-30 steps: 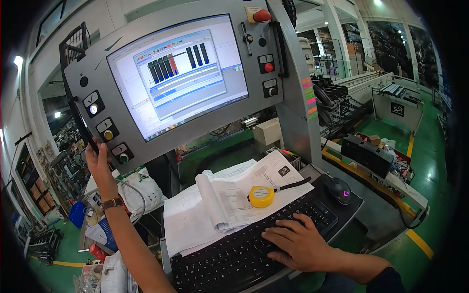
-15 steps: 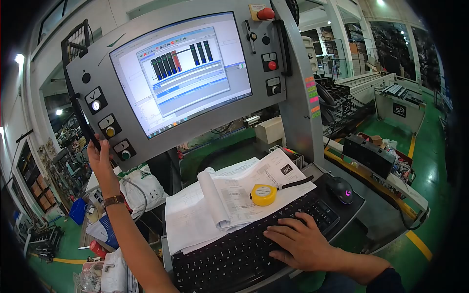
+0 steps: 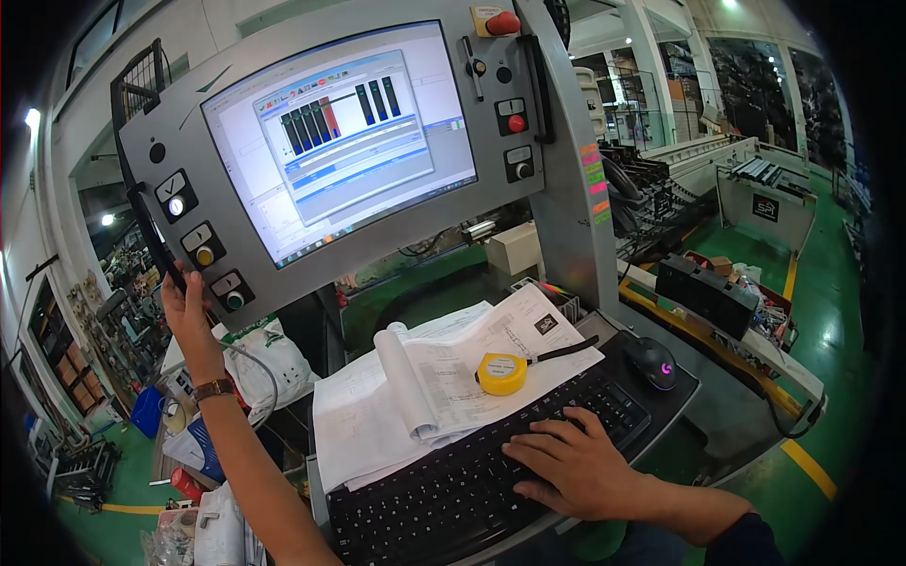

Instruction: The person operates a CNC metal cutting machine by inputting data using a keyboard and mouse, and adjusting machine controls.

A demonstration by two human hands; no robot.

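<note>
My left hand point(image 3: 188, 307) is wrapped round the lower end of the black handle point(image 3: 156, 231) on the left edge of the control panel point(image 3: 311, 292). The panel's screen point(image 3: 344, 132) shows a window with dark blue bars and one red bar. My right hand point(image 3: 576, 465) rests on the black keyboard point(image 3: 415, 509), palm down and fingers apart. Beyond the keyboard lie printed papers point(image 3: 481, 391), partly rolled, with a yellow tape measure point(image 3: 501, 374) on top. A black mouse point(image 3: 649, 362) sits to the right of the keyboard.
Push buttons line the panel's left side, and a red emergency stop button point(image 3: 503, 24) is at its top right. White bags point(image 3: 269, 368) lie at left behind my forearm. Machinery with a yellow rail and a black box point(image 3: 706, 294) stands at right over a green floor.
The whole view has shifted slightly, so the panel and desk appear a little further left. Both hands keep their places on the handle and the keyboard.
</note>
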